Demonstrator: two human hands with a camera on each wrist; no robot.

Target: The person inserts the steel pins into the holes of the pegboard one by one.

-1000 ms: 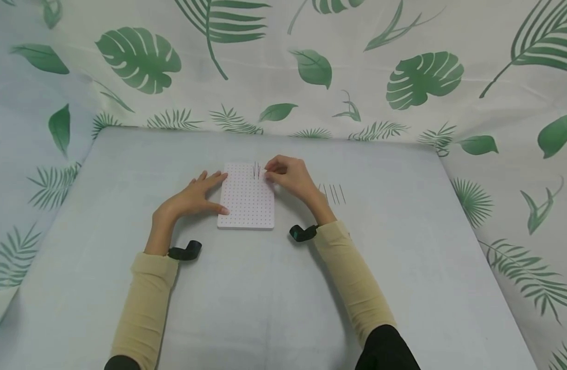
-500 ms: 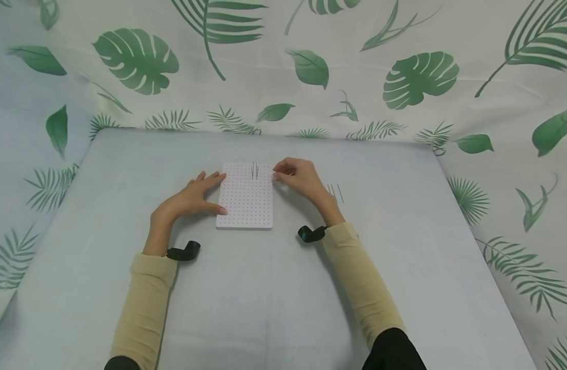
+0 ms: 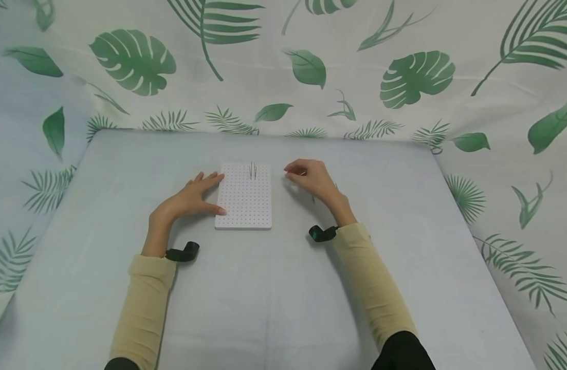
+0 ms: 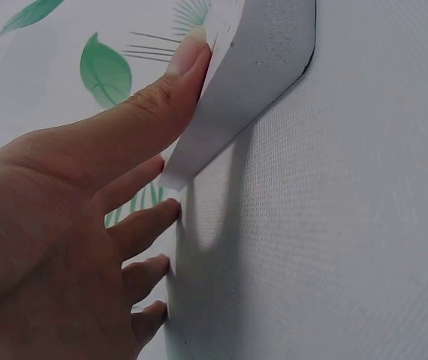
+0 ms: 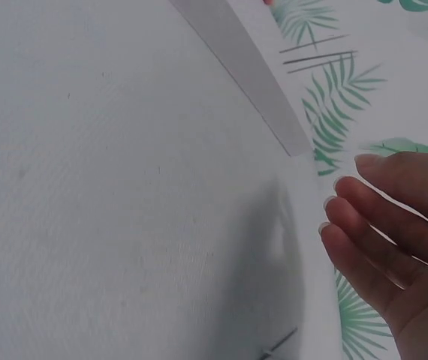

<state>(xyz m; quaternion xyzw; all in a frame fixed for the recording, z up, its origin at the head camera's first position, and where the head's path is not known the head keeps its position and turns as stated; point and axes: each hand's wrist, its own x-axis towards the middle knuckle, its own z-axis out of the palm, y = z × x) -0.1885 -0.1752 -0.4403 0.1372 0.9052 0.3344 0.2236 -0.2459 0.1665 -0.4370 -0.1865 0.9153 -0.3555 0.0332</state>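
A white pegboard point(image 3: 243, 205) with rows of small holes lies on the table. Near its far edge stand a few thin dark pins point(image 3: 255, 171), three of which show in the right wrist view. My left hand point(image 3: 188, 199) is spread at the board's left side, thumb on its near left corner and index fingertip at its left edge farther up. To the right of the board hovers my right hand point(image 3: 314, 180), apart from it, fingers loosely bent and holding nothing. One loose pin point(image 5: 278, 343) lies on the table below it; my right hand hides others in the head view.
The pale cloth-covered table point(image 3: 264, 298) runs back to a leaf-printed backdrop point(image 3: 348, 61). A small black camera point(image 3: 183, 253) sits on my left wrist and another black camera point(image 3: 322, 234) on my right.
My right hand has drawn away from the board's far right edge, moving right and slightly nearer, and now covers most of the loose pins. My left hand stays at the board.
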